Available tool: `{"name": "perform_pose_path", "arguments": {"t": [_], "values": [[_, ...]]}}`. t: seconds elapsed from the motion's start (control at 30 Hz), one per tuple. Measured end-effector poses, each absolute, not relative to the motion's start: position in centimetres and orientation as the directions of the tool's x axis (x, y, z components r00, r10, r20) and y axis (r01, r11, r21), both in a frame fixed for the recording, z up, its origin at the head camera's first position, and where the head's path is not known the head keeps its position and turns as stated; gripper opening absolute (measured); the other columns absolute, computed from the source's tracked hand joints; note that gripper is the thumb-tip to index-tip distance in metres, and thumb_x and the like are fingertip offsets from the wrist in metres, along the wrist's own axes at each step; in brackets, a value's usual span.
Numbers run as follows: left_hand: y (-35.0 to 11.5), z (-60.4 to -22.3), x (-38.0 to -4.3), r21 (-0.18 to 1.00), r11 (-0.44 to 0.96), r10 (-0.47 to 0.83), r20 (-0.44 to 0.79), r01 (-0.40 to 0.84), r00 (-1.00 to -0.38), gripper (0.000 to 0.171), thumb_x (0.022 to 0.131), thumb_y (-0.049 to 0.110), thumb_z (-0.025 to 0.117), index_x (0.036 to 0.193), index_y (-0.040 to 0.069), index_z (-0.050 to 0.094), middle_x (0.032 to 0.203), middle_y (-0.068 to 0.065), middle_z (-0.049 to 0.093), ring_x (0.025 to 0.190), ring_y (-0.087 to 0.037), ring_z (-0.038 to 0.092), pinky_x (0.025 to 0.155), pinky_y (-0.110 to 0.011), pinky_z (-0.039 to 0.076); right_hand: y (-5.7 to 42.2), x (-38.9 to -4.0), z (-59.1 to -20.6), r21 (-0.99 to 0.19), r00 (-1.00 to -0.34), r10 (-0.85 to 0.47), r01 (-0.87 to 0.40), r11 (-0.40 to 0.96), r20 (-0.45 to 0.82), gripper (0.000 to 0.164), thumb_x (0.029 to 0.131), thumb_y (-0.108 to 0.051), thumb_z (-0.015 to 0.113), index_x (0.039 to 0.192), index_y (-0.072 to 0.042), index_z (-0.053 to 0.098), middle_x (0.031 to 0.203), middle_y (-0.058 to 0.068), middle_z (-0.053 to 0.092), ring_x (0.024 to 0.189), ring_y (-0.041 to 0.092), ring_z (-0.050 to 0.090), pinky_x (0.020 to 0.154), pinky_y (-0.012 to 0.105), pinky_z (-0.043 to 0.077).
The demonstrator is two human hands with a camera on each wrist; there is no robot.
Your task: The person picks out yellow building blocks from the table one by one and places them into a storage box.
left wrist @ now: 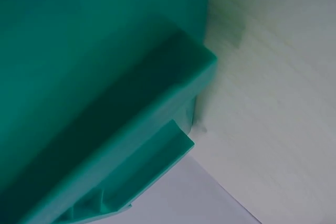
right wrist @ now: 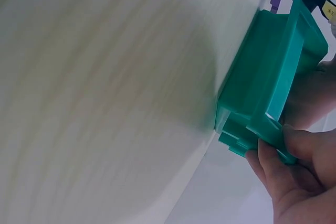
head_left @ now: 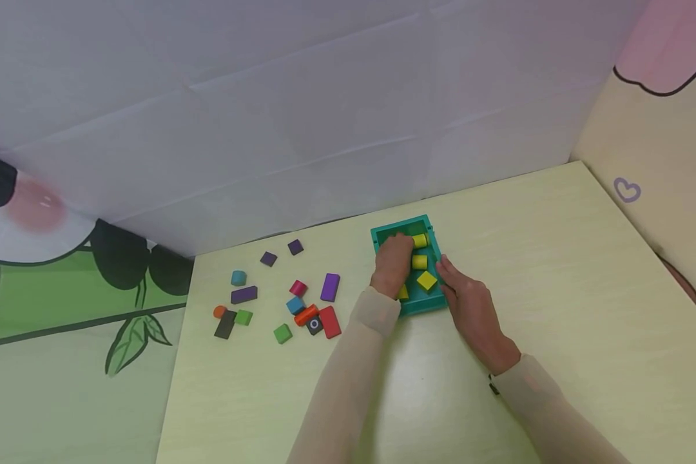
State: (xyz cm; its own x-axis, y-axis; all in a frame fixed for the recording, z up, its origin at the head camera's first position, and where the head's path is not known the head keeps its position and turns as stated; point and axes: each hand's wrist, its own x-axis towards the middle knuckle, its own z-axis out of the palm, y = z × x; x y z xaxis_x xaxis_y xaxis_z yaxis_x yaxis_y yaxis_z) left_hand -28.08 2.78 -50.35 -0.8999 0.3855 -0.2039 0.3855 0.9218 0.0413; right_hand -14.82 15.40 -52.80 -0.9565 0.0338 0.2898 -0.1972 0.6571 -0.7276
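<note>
A green plastic bin (head_left: 420, 305) stands on the table with several yellow blocks inside, among them a yellow cylinder (head_left: 419, 262) and a yellow cube (head_left: 426, 280). My left hand (head_left: 393, 261) reaches down into the bin's left side. Its fingertips are hidden, and I cannot tell whether they hold a block. Along the bin's right wall lies my right hand (head_left: 470, 306). In the right wrist view, the right hand (right wrist: 302, 171) pinches the bin's rim (right wrist: 275, 135) between thumb and fingers. The left wrist view shows only the bin's wall and rim (left wrist: 131, 129) close up.
Loose blocks are scattered on the table's left part, including a purple block (head_left: 330, 287), a red block (head_left: 329, 321), an orange cylinder (head_left: 306, 315) and a green cube (head_left: 282, 333). A white sheet (head_left: 325, 116) hangs behind the table (head_left: 557, 270). A printed panel borders the right edge.
</note>
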Motion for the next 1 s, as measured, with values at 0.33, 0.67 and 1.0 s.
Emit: {"name": "perform_pose_path", "arguments": {"t": [0.33,0.67,1.0], "values": [[2.9,-50.7,-28.1,0.078,0.926,0.377,-0.237,0.369,-0.896,0.026,0.105,0.007,0.065,0.128,0.012,0.074,0.122,-0.005,0.075,0.105,-0.018,0.072,0.099,-0.033,0.06,15.4,-14.8,-53.2,-0.718,-0.954,0.041,-0.194,0.668,0.296,0.055,0.09,0.013,0.074,0.142,0.008,0.058,0.15,0.021,0.055,0.134,0.04,0.056,0.101,0.052,0.054],[1.9,-51.7,-28.5,0.123,0.931,0.364,-0.213,0.345,-0.907,0.023,0.106,0.006,0.062,0.126,0.009,0.074,0.121,-0.007,0.075,0.104,-0.02,0.072,0.096,-0.033,0.061,15.0,-15.9,-54.1,-0.713,-0.963,0.013,-0.191,0.675,0.27,0.054,0.091,0.011,0.075,0.142,0.007,0.058,0.15,0.021,0.055,0.133,0.04,0.056,0.1,0.051,0.055],[1.8,-52.4,-26.6,0.102,0.914,0.407,-0.211,0.394,-0.889,0.031,0.099,0.003,0.072,0.13,0.01,0.072,0.123,-0.008,0.073,0.108,-0.02,0.07,0.099,-0.031,0.059,15.4,-15.0,-55.2,-0.712,-0.978,0.005,-0.15,0.686,0.21,0.054,0.092,0.007,0.076,0.142,0.007,0.058,0.151,0.02,0.054,0.132,0.042,0.057,0.097,0.051,0.057]]}}
